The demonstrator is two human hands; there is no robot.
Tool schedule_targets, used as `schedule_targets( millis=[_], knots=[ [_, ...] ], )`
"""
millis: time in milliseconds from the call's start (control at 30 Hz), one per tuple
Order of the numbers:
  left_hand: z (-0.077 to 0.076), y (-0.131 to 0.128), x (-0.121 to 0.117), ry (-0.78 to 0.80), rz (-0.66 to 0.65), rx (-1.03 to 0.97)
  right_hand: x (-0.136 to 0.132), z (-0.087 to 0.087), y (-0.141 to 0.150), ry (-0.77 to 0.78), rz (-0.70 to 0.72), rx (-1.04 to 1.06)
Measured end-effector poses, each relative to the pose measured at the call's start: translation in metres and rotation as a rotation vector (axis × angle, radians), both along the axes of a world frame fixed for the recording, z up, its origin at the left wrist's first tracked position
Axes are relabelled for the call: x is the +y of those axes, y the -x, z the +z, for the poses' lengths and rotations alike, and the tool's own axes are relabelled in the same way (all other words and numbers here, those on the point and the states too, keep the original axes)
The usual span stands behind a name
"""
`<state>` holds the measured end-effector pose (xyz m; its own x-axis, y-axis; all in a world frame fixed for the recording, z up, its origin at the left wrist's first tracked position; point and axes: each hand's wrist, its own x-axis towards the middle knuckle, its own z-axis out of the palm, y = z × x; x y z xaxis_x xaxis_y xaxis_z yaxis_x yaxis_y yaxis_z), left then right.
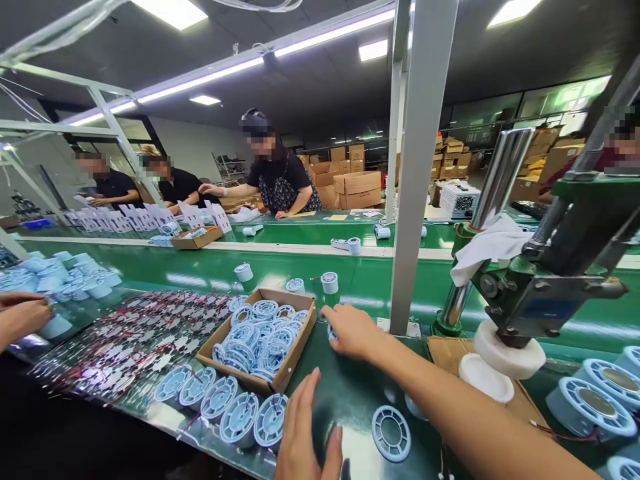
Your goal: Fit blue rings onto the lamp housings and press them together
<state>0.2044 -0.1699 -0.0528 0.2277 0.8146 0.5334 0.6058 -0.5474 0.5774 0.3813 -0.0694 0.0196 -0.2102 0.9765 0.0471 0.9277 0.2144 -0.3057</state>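
My right hand reaches toward the belt edge, its fingers curled around a light-blue round part that they mostly hide. Low in the middle, my left hand has its fingers and thumb apart and holds nothing. Beside it stands a row of light-blue round housings with red wires. A light-blue spoked ring lies flat on the table under my right forearm. The cardboard tray, filled with similar spoked rings, sits left of my right hand.
A green press with a white round pad stands right. More housings lie beyond it. A grey post rises near the green belt. Circuit boards cover the left; a co-worker's hands are there.
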Motion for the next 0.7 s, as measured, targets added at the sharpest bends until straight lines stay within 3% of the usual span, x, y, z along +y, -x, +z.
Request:
schedule_targets(
  millis=[133,267,333,400,500,600,700],
  knots=[
    [-0.019,-0.021,0.003,0.006,0.004,0.089,-0.017,0.000,0.000,0.026,0.086,0.184],
    [-0.036,-0.028,-0.003,0.004,-0.222,0.260,-0.060,0.005,-0.028,-0.075,-0.012,0.343],
    [-0.041,-0.038,-0.009,0.019,-0.281,0.341,-0.092,-0.002,-0.041,-0.103,-0.085,0.359],
    [-0.043,-0.050,-0.013,0.032,-0.235,0.396,-0.122,-0.019,-0.049,-0.121,-0.182,0.336],
    [-0.037,-0.059,-0.010,0.036,-0.234,0.421,-0.156,-0.058,-0.054,-0.219,-0.306,0.299],
    [-0.032,-0.051,-0.001,-0.001,-0.338,0.401,-0.184,-0.098,-0.058,-0.434,-0.265,0.293],
    [-0.033,-0.038,0.001,-0.051,-0.416,0.362,-0.216,-0.124,-0.061,-0.599,-0.263,0.326]
  ],
)
